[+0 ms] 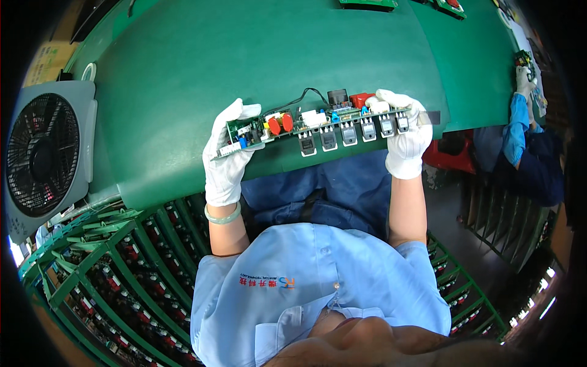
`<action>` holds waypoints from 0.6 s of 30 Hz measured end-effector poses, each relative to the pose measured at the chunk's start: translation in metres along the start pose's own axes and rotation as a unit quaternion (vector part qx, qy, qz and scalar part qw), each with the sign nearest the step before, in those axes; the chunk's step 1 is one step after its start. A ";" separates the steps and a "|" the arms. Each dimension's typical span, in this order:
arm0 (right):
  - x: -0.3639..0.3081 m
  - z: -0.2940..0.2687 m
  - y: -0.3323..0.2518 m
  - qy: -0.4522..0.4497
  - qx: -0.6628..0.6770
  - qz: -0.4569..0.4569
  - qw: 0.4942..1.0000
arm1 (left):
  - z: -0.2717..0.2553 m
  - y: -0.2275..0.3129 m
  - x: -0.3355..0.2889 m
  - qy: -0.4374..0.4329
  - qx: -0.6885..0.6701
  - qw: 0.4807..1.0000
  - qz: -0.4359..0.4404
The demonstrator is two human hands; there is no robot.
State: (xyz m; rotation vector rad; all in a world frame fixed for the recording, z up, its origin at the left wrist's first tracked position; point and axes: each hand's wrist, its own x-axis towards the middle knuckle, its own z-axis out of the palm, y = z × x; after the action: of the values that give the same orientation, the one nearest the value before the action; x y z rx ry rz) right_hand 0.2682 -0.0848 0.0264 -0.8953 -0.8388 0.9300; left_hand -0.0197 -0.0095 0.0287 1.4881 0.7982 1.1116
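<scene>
We grip a long green circuit board (318, 125) at both ends: our left hand (225, 153), in a white glove, closes around its left end with the thumb over the top face, and our right hand (406, 137), gloved the same way, clasps the right end. The board hangs in the air just above the near edge of the desk (183, 79), tilted a little so its left end sits lower, with red round parts, a black block, a thin black wire loop and a row of dark flat components along its near edge. A pale green bangle (222, 215) circles our left wrist, and our light blue shirt (318, 287) fills the lower middle of the view. The desk is covered with a plain green mat that curves away from us. On its left end lies a grey box fan (46, 153), flat with its grille facing up. Below the desk on the left, green racks (116, 275) hold rows of more boards standing in slots, and a similar rack (465, 293) shows on the lower right. At the far right edge another person's gloved hand (524, 79) and blue sleeve (517, 125) rest at the desk. More green boards (369, 3) lie at the desk's far rim.
</scene>
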 end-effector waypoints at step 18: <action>0.047 0.007 -0.016 -0.007 -0.179 0.265 0.947 | -0.009 0.026 0.049 0.035 -0.082 0.971 -0.222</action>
State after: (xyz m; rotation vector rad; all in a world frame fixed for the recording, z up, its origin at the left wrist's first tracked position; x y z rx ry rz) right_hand 0.2833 -0.0451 0.0533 -1.4783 -0.8060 1.2704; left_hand -0.0138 0.0327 0.0652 1.0675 1.0040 0.8694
